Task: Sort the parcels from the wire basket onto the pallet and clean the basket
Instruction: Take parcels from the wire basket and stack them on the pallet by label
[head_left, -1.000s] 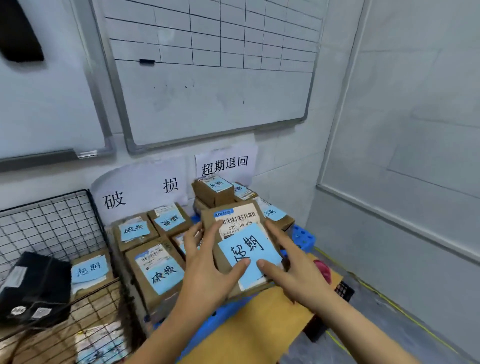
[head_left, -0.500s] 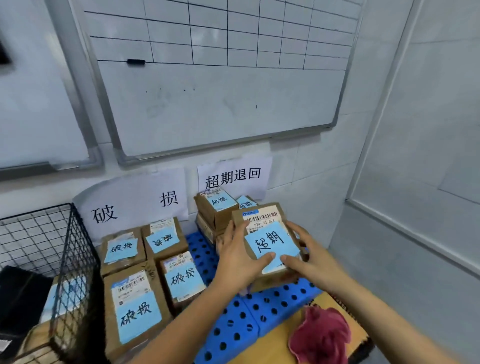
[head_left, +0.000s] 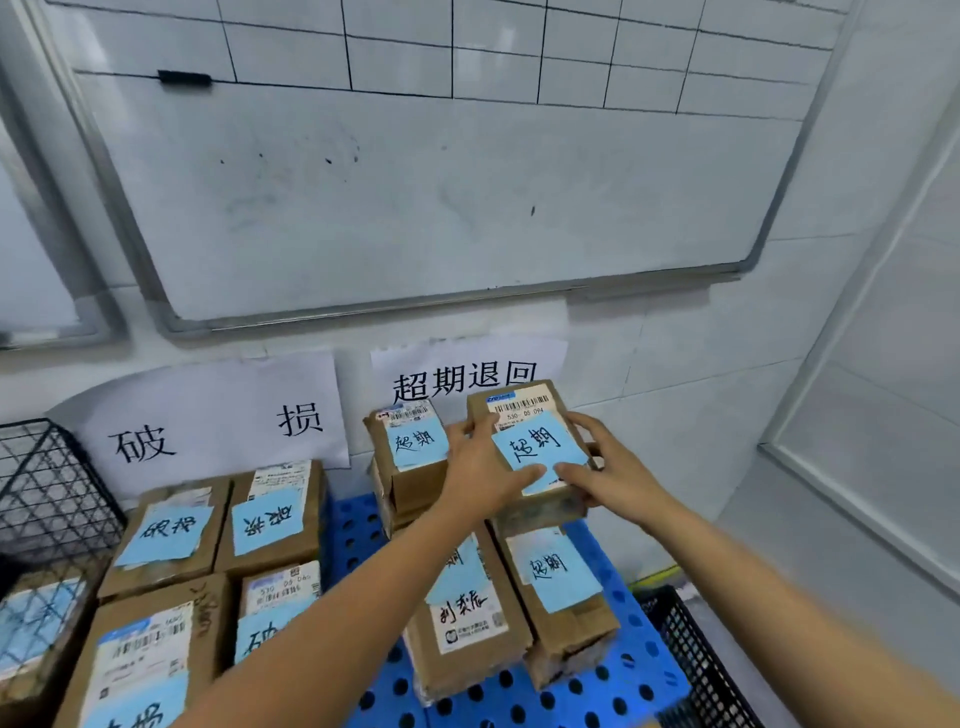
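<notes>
**Q:** What are the largest elements?

**A:** The whiteboard (head_left: 415, 182) on the wall. Below it, the blue pallet (head_left: 353, 525) bears labelled parcels (head_left: 265, 525) in two groups. The wire basket (head_left: 47, 488) stands at its left.

**Q:** Where is the handled item?

**A:** The cardboard parcel with blue note (head_left: 535, 447) is over the pallet's right group, beside a stacked box (head_left: 410, 467). The left hand (head_left: 483, 478) and right hand (head_left: 613, 473) grip its opposite sides, thumbs on top.

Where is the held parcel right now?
Head view, right of centre: the held parcel is between the left hand and right hand, below the right wall sign, right of a stacked parcel.
</notes>
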